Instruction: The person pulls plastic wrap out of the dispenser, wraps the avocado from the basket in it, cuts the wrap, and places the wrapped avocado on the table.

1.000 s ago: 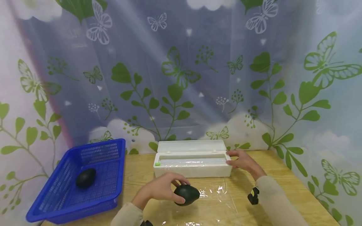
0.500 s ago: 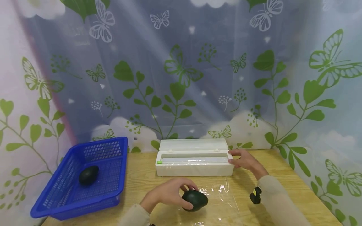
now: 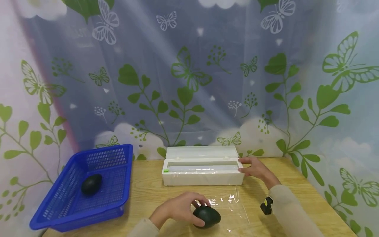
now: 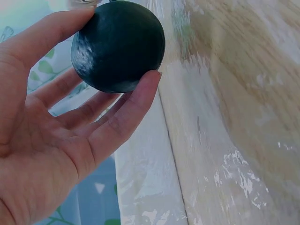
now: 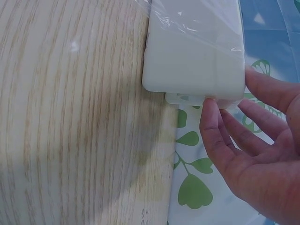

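A dark green avocado (image 3: 207,217) is held by my left hand (image 3: 187,209), low over the clear cling film (image 3: 234,210) spread on the table. In the left wrist view, thumb and fingertips grip the avocado (image 4: 119,47) around its sides. Whether it touches the film cannot be made out. Behind it, a white cling film dispenser (image 3: 202,178) stands with its lid (image 3: 202,152) raised, a roll inside and film drawn over its front. My right hand (image 3: 257,170) holds the dispenser's right end, with thumb and fingertips against the corner in the right wrist view.
A blue plastic basket (image 3: 126,184) stands at the left, with another dark avocado (image 3: 91,184) in it. A small green slider (image 3: 166,171) sits on the dispenser's left end. Behind the wooden table (image 3: 148,174) hangs a patterned curtain (image 3: 189,72).
My left hand has carried the avocado rightward and nearer to me over the film. The right hand stays at the dispenser's end. The view shifted slightly.
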### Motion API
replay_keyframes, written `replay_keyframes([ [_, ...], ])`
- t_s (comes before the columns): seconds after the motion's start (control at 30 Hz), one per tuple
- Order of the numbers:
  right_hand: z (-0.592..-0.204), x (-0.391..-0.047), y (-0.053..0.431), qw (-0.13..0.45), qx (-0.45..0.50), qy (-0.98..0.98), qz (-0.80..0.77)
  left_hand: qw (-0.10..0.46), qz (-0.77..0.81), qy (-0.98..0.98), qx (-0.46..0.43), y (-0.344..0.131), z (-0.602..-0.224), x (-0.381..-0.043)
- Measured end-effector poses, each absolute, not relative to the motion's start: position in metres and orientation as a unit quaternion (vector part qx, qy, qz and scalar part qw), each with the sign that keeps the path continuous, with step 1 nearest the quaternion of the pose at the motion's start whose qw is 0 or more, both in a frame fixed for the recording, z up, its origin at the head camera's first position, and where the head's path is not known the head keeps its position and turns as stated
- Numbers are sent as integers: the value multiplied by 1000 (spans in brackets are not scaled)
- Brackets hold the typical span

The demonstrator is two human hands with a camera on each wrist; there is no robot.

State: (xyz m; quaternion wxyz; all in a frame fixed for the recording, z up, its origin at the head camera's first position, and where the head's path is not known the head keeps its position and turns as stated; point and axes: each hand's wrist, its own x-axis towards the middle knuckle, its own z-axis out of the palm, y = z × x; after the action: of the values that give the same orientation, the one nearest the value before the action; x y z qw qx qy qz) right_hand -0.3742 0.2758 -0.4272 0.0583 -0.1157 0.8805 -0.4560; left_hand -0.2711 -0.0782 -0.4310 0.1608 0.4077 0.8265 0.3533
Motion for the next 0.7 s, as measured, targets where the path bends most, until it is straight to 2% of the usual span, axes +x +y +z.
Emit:
replay_keyframes([
  [0.7,-425,-373,274,58,-115,885,-447,177,335,832,404,-74,-443,-268],
])
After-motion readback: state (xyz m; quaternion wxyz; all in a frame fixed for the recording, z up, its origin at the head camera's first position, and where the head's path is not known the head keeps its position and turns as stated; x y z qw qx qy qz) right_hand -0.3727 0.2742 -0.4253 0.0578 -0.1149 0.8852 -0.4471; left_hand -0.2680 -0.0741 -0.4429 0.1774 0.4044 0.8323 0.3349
